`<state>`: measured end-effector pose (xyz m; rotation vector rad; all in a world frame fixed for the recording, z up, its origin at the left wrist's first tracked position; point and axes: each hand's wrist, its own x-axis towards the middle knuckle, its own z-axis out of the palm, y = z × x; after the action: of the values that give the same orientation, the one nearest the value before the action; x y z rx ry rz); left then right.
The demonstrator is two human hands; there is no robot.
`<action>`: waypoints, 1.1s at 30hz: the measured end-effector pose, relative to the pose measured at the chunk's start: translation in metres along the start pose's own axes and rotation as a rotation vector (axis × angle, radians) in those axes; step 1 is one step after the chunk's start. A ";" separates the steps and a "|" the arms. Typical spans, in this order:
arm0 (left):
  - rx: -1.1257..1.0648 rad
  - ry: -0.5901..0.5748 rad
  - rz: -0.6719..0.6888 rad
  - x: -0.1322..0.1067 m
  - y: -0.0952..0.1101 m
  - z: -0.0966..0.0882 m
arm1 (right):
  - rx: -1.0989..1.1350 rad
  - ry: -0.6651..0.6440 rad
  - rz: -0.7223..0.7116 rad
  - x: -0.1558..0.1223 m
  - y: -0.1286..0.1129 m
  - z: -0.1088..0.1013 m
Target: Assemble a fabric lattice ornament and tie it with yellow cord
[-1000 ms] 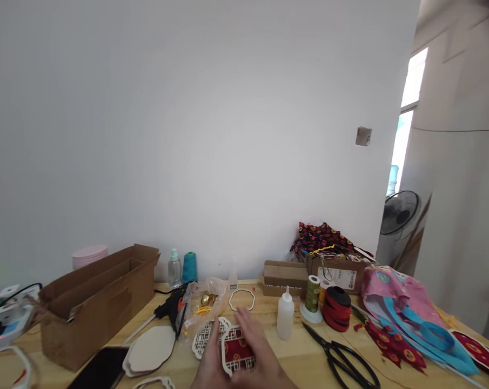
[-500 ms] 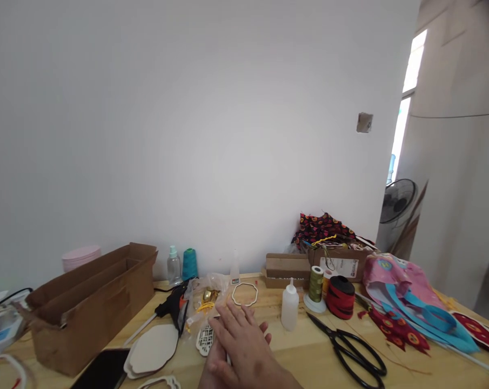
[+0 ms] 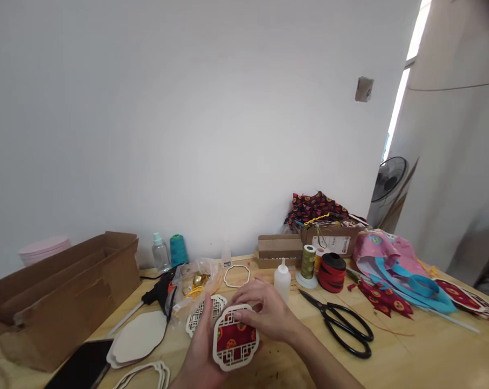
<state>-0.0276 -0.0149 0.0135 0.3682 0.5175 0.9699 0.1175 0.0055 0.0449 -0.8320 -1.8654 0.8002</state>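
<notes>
A scalloped lattice panel (image 3: 235,336) with a cream cut-out frame over red patterned fabric is held up near the table's front. My left hand (image 3: 201,351) grips its left side from behind, the thumb raised along the edge. My right hand (image 3: 268,310) pinches its top right, thumb on the face and fingers behind. Just behind the left thumb lies another lattice piece (image 3: 206,313), partly covered. A thin cream outline frame (image 3: 236,276) rests beyond my hands. The white squeeze bottle (image 3: 282,278) stands behind the right hand, its lower part hidden.
Black scissors (image 3: 341,324) lie on the right, near a red-and-black thread spool (image 3: 332,273) and pink fabric (image 3: 384,254). On the left are a long cardboard box (image 3: 78,302), a black phone-like slab (image 3: 80,367), blank cream panels (image 3: 139,337) and a glue gun (image 3: 163,292).
My hands were pressed flat together, right over left; now they are apart, holding the panel with its red fabric face showing. The camera view has shifted slightly.
</notes>
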 end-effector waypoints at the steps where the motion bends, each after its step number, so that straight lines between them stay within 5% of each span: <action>1: -0.001 -0.031 0.026 0.001 0.002 -0.001 | 0.112 0.058 0.068 0.001 0.001 0.000; 5: 0.075 -0.077 0.101 0.005 0.005 -0.004 | 0.386 0.235 0.257 0.005 0.014 0.001; 11: 0.337 0.227 0.300 0.009 0.005 -0.002 | 0.449 0.280 0.298 0.008 0.028 0.003; 22: 0.630 0.454 0.702 0.001 0.031 -0.008 | 0.432 0.022 0.204 0.001 0.028 0.022; 28: 0.679 0.367 0.886 0.000 0.025 -0.002 | 0.300 0.195 0.061 0.001 0.026 0.029; 33: 0.474 0.297 0.756 0.013 0.011 -0.006 | -0.016 0.285 -0.075 -0.007 0.022 0.033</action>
<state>-0.0318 0.0022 0.0112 0.8925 0.9148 1.6471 0.0949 0.0069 0.0116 -0.8342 -1.6417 0.5869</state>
